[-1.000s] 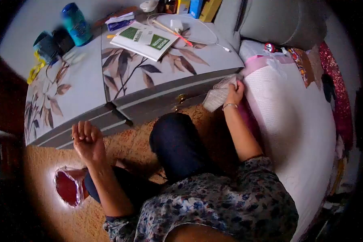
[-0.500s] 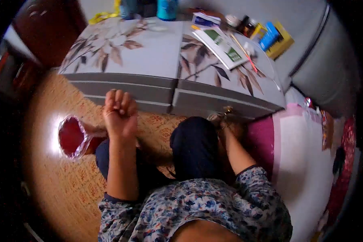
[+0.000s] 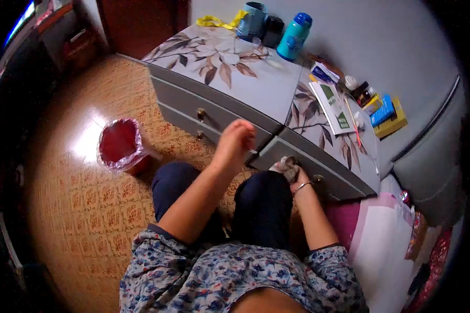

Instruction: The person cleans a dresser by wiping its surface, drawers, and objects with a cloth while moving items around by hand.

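- The red bin (image 3: pixel 119 148) with its plastic liner stands on the patterned floor (image 3: pixel 62 208) off to my left, apart from both hands; I have touched nothing there.
- My left hand (image 3: pixel 236 141) has come up from where it hung as a loose fist above the floor a second ago. It now hovers in front of the grey drawer fronts (image 3: pixel 203 112), near the seam between the two cabinets, fingers curled in and holding nothing that I can see.
- My right hand (image 3: pixel 296 180) has dropped from the bed edge, where it held the pale cloth (image 3: pixel 284 166) a second ago. That cloth is now bunched in my grip and pressed against the right-hand drawer front, just beside its brass knob (image 3: pixel 317 178), above my right knee.
- So the wiping has moved from the corner by the bed to the drawer face, I judge.
- On the floral tabletop (image 3: pixel 256 86) the blue bottle (image 3: pixel 294 35) stands at the far edge and the booklet (image 3: pixel 335 101) lies toward the right end, untouched.
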